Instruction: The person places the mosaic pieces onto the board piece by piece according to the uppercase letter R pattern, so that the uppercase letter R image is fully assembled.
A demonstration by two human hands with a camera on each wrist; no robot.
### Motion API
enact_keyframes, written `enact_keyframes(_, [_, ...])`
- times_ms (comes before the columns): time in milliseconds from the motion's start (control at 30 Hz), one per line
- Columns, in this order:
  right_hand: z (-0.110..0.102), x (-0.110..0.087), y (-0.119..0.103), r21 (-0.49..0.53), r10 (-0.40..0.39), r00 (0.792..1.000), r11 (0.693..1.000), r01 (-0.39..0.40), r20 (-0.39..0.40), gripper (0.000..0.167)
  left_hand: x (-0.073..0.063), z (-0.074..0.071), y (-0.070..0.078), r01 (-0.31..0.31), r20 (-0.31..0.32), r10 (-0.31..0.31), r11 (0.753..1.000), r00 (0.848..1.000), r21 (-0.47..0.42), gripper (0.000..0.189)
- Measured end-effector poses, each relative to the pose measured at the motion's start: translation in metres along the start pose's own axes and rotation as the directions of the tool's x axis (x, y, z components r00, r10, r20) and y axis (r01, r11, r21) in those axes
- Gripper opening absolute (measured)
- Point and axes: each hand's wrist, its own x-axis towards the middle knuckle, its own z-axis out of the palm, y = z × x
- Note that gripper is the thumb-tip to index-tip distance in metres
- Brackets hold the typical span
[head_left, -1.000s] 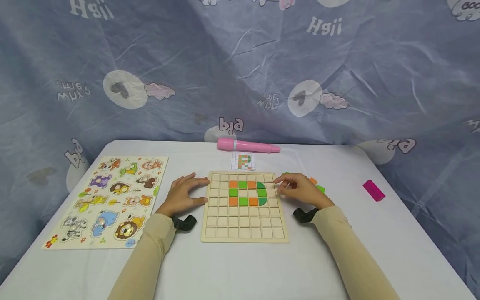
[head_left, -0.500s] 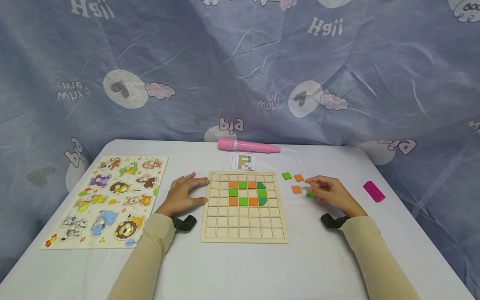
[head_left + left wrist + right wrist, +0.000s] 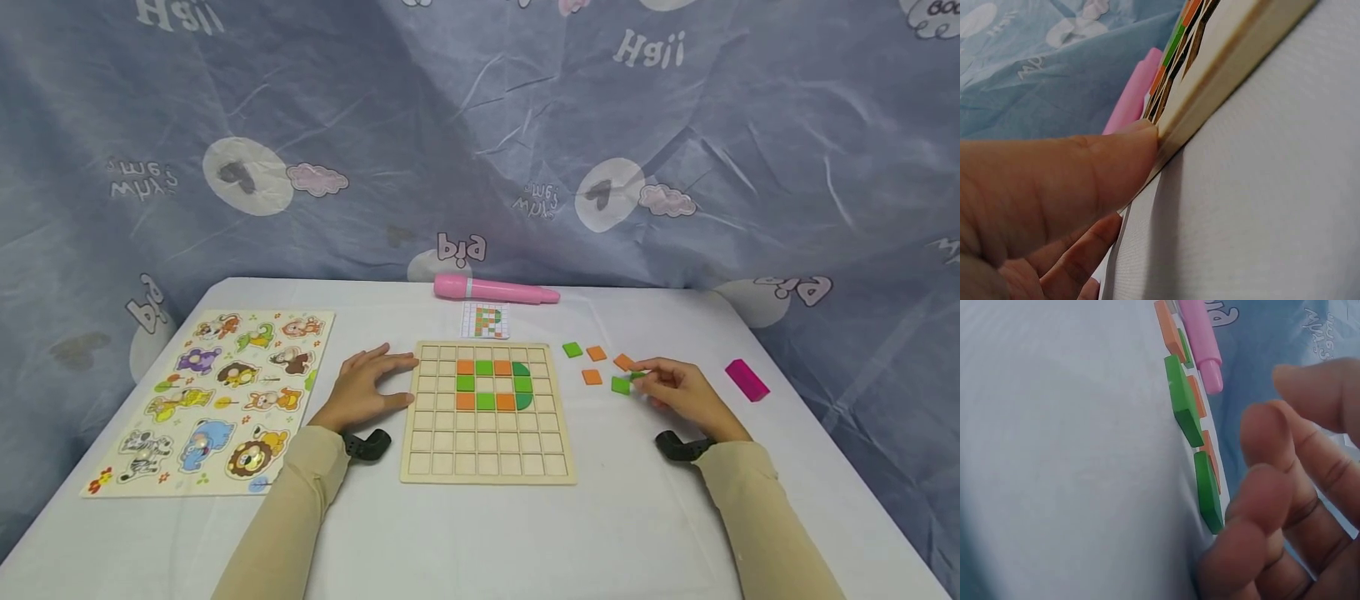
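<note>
The wooden grid board [image 3: 487, 446] lies mid-table, with orange and green tiles set in a ring. The thumb of my left hand [image 3: 362, 392] touches the board's left edge, its fingers spread along it; the left wrist view shows the thumb against the edge [image 3: 1210, 81]. To the board's right, my right hand [image 3: 688, 398] is over loose tiles, fingers bent. Its fingertips are beside a partly covered green tile [image 3: 636, 375] and an orange tile [image 3: 623, 362]. In the right wrist view thumb and fingers stand apart, with nothing seen between them.
Other loose tiles, such as a green one [image 3: 572, 350] and an orange one [image 3: 592, 377], lie between board and right hand. Behind the board are a patterned card [image 3: 485, 320] and a pink stick [image 3: 495, 290]. An animal puzzle [image 3: 217, 400] lies left, a magenta block [image 3: 747, 381] right.
My right hand has moved right from the board's right edge to the loose tiles, then slightly farther right, uncovering several of them. My left hand has stayed at the board's left edge.
</note>
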Motion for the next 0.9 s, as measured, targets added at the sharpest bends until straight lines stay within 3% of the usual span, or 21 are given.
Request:
enact_keyframes(233, [0.004,0.003,-0.002,-0.011,0.026,0.999,1.0,-0.026,0.024,0.037,0.0,0.0,-0.003,0.003,-0.002,-0.003,1.0,1.0,0.004,0.059])
enact_keyframes(667, [0.01,0.005,-0.001,-0.189,-0.013,1.0,0.982,0.012,-0.001,0.032,-0.001,-0.001,-0.002,-0.004,-0.002,0.004,1.0,1.0,-0.003,0.059])
enact_keyframes(900, [0.011,0.003,-0.001,-0.222,-0.018,1.0,0.975,0.017,-0.005,0.029,0.0,0.001,-0.002,-0.001,0.0,0.001,1.0,1.0,-0.006,0.059])
